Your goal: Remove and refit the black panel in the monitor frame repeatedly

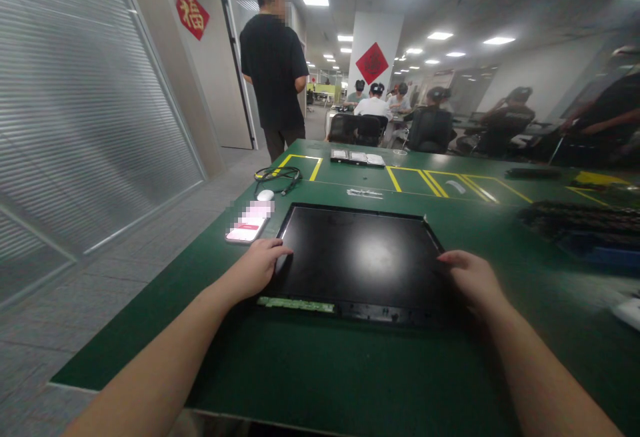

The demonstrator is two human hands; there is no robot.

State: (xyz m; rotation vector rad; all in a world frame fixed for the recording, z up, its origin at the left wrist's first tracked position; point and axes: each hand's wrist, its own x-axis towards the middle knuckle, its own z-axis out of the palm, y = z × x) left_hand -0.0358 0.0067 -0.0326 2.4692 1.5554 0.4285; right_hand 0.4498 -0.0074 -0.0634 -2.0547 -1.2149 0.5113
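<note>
A black display panel (330, 257) with a glossy dark screen lies nearly flat in front of me, over the green table (350, 370). Along its near edge runs a green circuit board strip (297, 304), and a dark frame continues to the right of it. My left hand (260, 265) grips the panel's left edge, thumb on top and the other fingers partly hidden. On the opposite side my right hand (474, 278) holds the right edge, its thumb over the rim and its lower fingers out of sight. Whether the panel touches the tabletop I cannot tell.
Left of the panel lie a lit phone (245, 225), a white mouse (265, 195) and a coiled black cable (280, 177). Farther back are a black tray (357, 157) and yellow tape markings (434, 183). A person (274, 70) stands beyond the table's left corner; several others sit behind.
</note>
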